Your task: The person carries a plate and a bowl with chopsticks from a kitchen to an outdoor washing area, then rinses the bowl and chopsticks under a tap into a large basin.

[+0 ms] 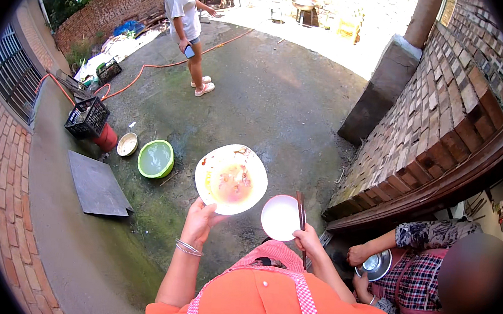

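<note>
My left hand grips the near rim of a white dinner plate smeared with orange sauce and scraps, held out level in front of me. My right hand holds a small white bowl together with a pair of dark chopsticks that stand up across its right edge. Silver bangles sit on my left wrist. My orange top and red checked apron fill the lower edge.
A green basin of water and a small cream bowl sit on the concrete yard. A black crate, an orange hose and a grey slab lie to the left. A brick wall rises on the right. One person stands far off; another crouches at right with a metal bowl.
</note>
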Action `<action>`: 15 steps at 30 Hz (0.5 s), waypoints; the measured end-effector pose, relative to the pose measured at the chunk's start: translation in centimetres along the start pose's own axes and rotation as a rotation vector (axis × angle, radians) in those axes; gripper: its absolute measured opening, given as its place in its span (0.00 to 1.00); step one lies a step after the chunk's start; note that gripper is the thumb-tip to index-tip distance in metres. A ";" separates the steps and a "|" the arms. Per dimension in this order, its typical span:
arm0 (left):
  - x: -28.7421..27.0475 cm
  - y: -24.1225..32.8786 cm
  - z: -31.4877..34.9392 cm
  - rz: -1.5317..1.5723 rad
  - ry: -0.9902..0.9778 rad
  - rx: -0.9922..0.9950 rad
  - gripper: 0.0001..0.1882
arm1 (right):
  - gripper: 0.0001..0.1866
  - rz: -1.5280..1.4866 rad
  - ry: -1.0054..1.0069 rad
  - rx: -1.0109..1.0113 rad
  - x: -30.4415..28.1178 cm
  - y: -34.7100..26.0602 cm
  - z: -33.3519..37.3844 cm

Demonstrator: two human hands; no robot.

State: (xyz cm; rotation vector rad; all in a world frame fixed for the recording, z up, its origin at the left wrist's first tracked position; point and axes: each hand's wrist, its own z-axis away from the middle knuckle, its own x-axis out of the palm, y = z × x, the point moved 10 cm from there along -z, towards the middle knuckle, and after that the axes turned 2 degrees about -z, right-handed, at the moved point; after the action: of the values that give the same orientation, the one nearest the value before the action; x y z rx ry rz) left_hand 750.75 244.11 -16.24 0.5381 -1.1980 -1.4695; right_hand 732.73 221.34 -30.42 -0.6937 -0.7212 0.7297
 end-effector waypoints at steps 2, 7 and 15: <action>0.2 1.1 -3.9 0.007 -0.023 -0.017 0.16 | 0.09 -0.019 0.041 -0.009 0.2 -2.1 -3.3; 1.0 3.6 -12.4 0.016 -0.022 -0.036 0.16 | 0.08 0.008 0.086 -0.024 -0.5 -6.4 -12.4; 3.8 8.5 -26.7 0.053 0.023 -0.033 0.16 | 0.09 0.061 0.087 -0.040 0.4 -18.4 -26.3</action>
State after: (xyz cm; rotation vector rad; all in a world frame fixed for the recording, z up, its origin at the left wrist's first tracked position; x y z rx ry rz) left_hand 776.00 231.58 -17.92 0.4958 -1.1595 -1.4326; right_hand 759.45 203.57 -31.04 -0.7818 -0.6390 0.7375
